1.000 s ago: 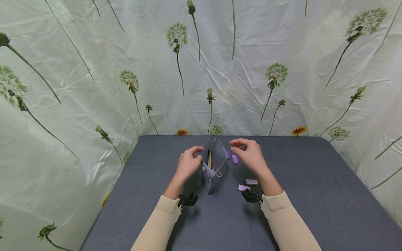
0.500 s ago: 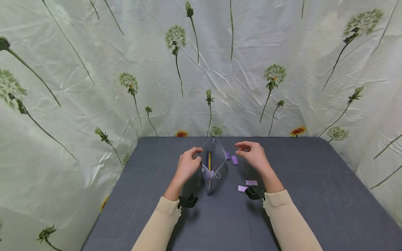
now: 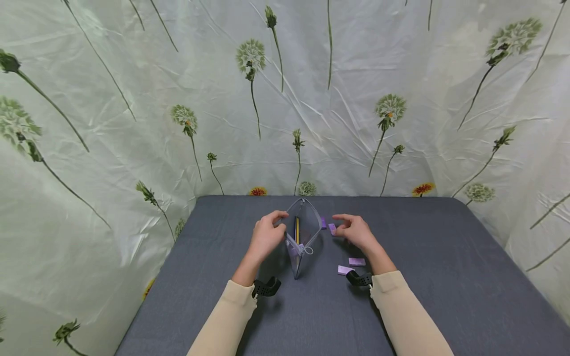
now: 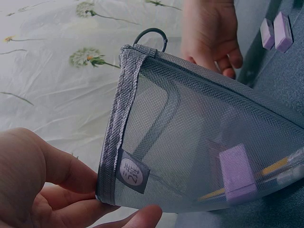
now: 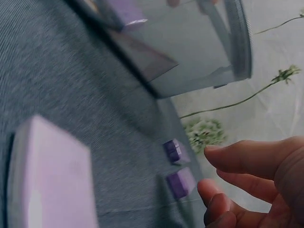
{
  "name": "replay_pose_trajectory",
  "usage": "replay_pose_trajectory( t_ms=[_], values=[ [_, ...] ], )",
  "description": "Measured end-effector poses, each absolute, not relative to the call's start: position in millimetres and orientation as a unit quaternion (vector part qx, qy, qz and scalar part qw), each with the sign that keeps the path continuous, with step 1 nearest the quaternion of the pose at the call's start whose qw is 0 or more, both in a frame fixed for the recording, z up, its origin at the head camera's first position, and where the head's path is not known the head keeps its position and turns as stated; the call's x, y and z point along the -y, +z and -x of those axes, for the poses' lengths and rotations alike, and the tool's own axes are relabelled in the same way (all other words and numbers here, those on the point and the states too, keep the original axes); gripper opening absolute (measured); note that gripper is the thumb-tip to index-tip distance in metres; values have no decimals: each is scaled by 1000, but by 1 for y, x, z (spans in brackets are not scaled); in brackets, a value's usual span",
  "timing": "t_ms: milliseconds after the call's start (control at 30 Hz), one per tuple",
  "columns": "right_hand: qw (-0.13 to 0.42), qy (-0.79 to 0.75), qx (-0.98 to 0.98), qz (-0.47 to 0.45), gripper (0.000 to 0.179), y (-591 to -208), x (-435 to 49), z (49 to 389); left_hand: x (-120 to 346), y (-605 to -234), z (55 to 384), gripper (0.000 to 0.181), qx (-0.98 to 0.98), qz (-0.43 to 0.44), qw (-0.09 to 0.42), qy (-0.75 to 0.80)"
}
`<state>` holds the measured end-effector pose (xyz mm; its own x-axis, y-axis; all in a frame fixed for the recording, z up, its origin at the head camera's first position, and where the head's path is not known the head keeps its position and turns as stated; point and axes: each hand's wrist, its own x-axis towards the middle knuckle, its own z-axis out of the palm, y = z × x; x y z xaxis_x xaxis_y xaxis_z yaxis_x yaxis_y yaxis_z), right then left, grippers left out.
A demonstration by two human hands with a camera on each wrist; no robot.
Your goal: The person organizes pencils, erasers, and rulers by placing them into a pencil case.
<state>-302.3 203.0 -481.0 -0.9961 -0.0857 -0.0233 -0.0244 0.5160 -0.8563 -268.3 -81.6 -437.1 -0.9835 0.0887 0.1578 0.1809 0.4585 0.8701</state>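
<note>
Left hand: the left hand [image 3: 265,236] pinches the near rim of the clear grey mesh zip pouch [image 3: 303,235] between thumb and fingers [image 4: 71,171], holding its mouth spread open and upright on the dark grey cloth-covered table [image 3: 445,277].
Pouch contents: seen through the mesh beside that pinch, a yellow pencil [image 3: 297,228] and a pale purple rectangular eraser block [image 4: 237,173] lie inside.
Right hand: the right hand [image 3: 354,231] hovers low with fingers loosely curved and grips nothing; its fingertips [image 5: 216,156] are just beside a small purple block [image 3: 332,228] on the table, and I cannot tell whether they touch it.
Beyond the fingertips: a second small purple block [image 3: 323,222] lies next to the first, close against the pouch's far side.
Behind the right wrist: two more pale purple blocks [image 3: 357,261] and [image 3: 345,270] lie side by side on the table.
Surround: a pale green sheet printed with dandelions [image 3: 133,99] hangs behind and beside the table.
</note>
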Motion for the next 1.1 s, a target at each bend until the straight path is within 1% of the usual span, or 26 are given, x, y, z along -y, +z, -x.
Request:
replay_pose_trajectory(
  t_ms=[167, 567, 1100],
  values=[
    [39, -458, -888, 27, 59, -489, -203, 303, 82, -438, 268, 39, 853, 79, 44, -515],
    [13, -369, -928, 49, 62, -495, -199, 302, 82, -440, 266, 39, 854, 77, 47, -512],
    [-16, -364, -931, 35, 51, -497, -195, 300, 81, -439, 268, 39, 855, 76, 44, -511]
  ],
)
